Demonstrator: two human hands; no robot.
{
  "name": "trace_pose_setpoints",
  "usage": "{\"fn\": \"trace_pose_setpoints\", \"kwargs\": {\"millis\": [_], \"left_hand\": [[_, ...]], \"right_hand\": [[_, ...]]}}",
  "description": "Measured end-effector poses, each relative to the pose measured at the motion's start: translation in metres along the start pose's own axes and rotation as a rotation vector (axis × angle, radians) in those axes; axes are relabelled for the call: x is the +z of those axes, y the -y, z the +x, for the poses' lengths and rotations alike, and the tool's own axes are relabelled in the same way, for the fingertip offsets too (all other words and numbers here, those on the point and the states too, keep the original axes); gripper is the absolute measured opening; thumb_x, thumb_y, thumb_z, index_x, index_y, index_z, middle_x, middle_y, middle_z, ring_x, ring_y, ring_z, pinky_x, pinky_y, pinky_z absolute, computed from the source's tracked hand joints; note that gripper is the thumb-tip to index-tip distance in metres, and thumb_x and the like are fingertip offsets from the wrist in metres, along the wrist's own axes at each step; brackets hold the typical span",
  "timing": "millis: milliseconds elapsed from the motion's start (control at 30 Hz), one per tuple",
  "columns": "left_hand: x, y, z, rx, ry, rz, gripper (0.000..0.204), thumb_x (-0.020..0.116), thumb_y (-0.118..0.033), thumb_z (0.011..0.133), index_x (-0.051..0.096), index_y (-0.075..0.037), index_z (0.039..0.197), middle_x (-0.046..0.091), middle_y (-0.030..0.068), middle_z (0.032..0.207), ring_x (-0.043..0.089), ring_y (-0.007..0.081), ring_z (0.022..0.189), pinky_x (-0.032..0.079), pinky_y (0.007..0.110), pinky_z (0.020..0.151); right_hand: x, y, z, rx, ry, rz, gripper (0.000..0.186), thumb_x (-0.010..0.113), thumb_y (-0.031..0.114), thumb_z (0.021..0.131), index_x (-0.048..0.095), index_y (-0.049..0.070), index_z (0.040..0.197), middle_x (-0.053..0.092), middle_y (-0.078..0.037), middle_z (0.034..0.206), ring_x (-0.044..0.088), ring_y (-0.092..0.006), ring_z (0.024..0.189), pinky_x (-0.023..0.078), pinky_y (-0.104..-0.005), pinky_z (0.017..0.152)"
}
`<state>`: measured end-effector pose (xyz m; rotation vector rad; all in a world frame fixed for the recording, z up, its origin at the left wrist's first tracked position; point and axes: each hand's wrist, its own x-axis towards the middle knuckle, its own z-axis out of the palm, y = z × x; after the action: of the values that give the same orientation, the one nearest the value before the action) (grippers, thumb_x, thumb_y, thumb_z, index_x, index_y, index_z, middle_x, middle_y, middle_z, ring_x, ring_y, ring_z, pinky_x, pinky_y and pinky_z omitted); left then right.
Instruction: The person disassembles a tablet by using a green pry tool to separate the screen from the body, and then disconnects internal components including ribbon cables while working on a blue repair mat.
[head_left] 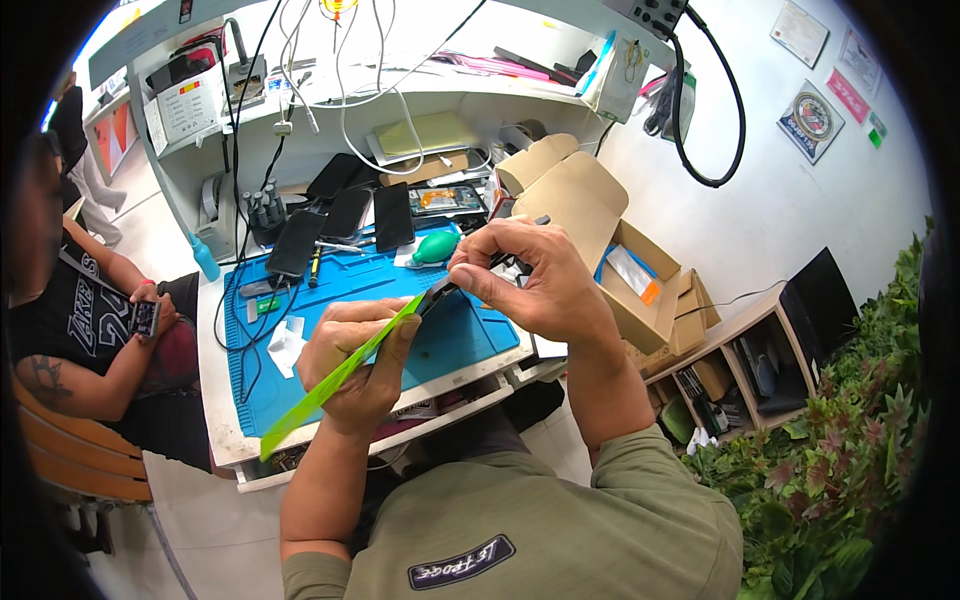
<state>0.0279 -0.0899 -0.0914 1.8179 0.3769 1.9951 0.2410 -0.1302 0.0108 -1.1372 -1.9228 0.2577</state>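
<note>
My left hand (355, 365) is closed round a flat, bright green panel (335, 385), which it holds tilted above the blue work mat (455, 348). A dark piece (437, 293) shows at the panel's upper end; whether it is joined to the panel I cannot tell. My right hand (530, 275) is pinched close to that end. A slim dark tool (543, 219) sticks out behind its fingers, most of it hidden by the hand. Beyond my hands a green air blower bulb (436, 247) lies on the mat, near several dark phones (296, 243).
An open cardboard box (640, 285) stands to the right of the mat. White cables (345, 105) hang over the bench from the shelf. A blue bottle (204, 258) stands at the left edge. A person (95, 320) sits at the left with a phone in hand.
</note>
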Motion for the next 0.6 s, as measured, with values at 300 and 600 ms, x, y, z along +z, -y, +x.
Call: {"fn": "trace_pose_setpoints", "kwargs": {"millis": [300, 600], "left_hand": [[0.005, 0.002, 0.013, 0.18, 0.107, 0.132, 0.025, 0.09, 0.002, 0.086, 0.067, -0.005, 0.095, 0.079, 0.0155, 0.094, 0.082, 0.0255, 0.088, 0.065, 0.033, 0.071], [-0.003, -0.008, 0.023, 0.099, 0.244, 0.257, 0.025, 0.092, 0.001, 0.082, 0.069, -0.003, 0.091, 0.078, 0.0134, 0.09, 0.079, 0.0229, 0.081, 0.062, 0.031, 0.069]], "right_hand": [[-0.001, 0.001, 0.0, -0.002, 0.004, 0.0, 0.019, 0.084, 0.016, 0.095, 0.072, 0.002, 0.089, 0.075, -0.006, 0.084, 0.07, -0.0155, 0.08, 0.052, -0.0327, 0.081], [-0.001, -0.001, 0.002, -0.012, -0.008, 0.027, 0.019, 0.085, 0.015, 0.094, 0.072, 0.002, 0.088, 0.075, -0.006, 0.082, 0.068, -0.0149, 0.075, 0.053, -0.0317, 0.074]]}}
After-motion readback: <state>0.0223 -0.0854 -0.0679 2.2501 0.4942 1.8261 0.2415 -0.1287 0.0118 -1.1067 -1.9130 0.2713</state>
